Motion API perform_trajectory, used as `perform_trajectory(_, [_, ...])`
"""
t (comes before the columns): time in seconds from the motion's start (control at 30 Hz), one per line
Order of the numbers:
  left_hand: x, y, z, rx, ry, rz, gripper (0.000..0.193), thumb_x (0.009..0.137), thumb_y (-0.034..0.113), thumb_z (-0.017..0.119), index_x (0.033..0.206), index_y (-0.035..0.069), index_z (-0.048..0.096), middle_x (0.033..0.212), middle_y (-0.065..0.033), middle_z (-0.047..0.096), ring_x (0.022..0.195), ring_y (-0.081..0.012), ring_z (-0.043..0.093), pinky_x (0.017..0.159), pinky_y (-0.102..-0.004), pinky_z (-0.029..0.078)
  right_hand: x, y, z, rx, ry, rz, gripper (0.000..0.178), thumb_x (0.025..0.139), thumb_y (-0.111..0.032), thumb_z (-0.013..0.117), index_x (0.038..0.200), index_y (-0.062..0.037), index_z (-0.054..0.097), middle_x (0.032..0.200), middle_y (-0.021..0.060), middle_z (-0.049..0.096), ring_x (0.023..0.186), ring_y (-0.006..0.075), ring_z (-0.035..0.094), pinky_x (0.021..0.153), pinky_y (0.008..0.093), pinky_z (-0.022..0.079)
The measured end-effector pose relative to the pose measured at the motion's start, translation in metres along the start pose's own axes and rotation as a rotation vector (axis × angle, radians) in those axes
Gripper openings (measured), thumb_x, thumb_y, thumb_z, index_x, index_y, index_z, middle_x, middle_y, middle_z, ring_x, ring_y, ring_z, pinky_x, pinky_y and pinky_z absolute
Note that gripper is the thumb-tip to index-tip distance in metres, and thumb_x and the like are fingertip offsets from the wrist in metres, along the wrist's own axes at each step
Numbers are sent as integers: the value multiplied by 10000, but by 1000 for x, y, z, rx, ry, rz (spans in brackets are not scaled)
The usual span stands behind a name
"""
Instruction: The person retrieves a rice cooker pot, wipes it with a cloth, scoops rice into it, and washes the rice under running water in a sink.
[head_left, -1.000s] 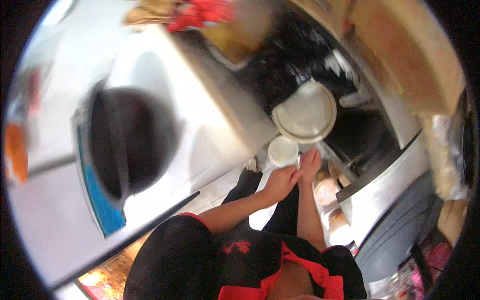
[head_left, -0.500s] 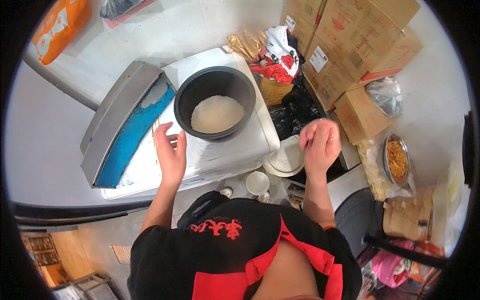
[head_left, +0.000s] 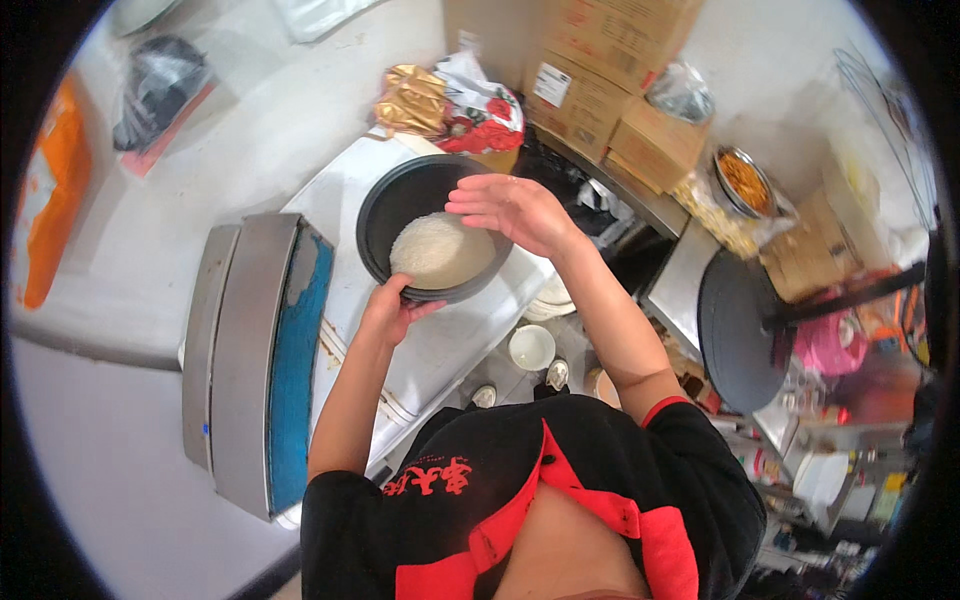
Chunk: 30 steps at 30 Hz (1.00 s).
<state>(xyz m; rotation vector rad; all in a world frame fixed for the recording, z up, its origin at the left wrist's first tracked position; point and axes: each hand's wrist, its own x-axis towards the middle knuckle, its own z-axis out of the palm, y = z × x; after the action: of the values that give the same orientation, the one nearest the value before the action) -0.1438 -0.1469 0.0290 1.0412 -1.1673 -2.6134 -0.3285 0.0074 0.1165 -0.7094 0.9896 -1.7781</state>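
A round black rice-cooker pot [head_left: 398, 198] sits on a white lid-like surface [head_left: 375, 365], with a mound of dry white rice [head_left: 440, 252] inside. My left hand [head_left: 386, 312] grips the pot's near-left rim, thumb over the edge and fingers along the outer wall. Over the right side of the pot is my right hand [head_left: 518, 214], empty, its fingers stretched out. It covers part of the right rim; whether it touches the rim I cannot tell.
Left of the pot stands a metal unit with a blue panel [head_left: 300, 370]. Behind are crumpled gold and red bags [head_left: 415, 100]. Cardboard boxes [head_left: 585, 110] are stacked at the back right, near a bowl of orange food [head_left: 745, 182]. A white bucket [head_left: 532, 347] stands on the floor.
My left hand has moved from beside the pot onto its rim. My right hand has swung left from beyond the pot to over its right side, its fingers now extended. The view has turned right.
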Motion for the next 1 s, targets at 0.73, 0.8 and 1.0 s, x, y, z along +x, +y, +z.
perform_trajectory(0.73, [-141, -173, 188, 527, -702, -252, 368, 671, -28, 493, 1038, -31, 516, 959, -113, 577, 837, -272, 594, 662, -396, 512, -417, -4, 96, -1590, 1116, -206, 305, 685, 12, 578, 980, -22, 506, 905, 150, 511, 758, 337, 580, 670, 410, 471])
perform_trajectory(0.8, [-157, -222, 205, 580, -824, -397, 424, 672, -26, 475, 1095, -4, 480, 984, -118, 554, 800, -272, 598, 589, -415, 532, -479, 10, 109, -1729, 1185, 106, 166, 709, -30, 568, 874, -19, 560, 754, 138, 552, 689, 313, 606, 589, 412, 473])
perform_trajectory(1.0, [-278, -349, 243, 787, -1108, -650, 309, 679, -33, 465, 983, 6, 505, 868, -94, 562, 673, -244, 599, 536, -398, 540, -644, 85, 182, -1895, 1653, 23, 115, 722, -168, 601, 745, -56, 610, 679, 122, 616, 675, 308, 617, 596, 401, 485])
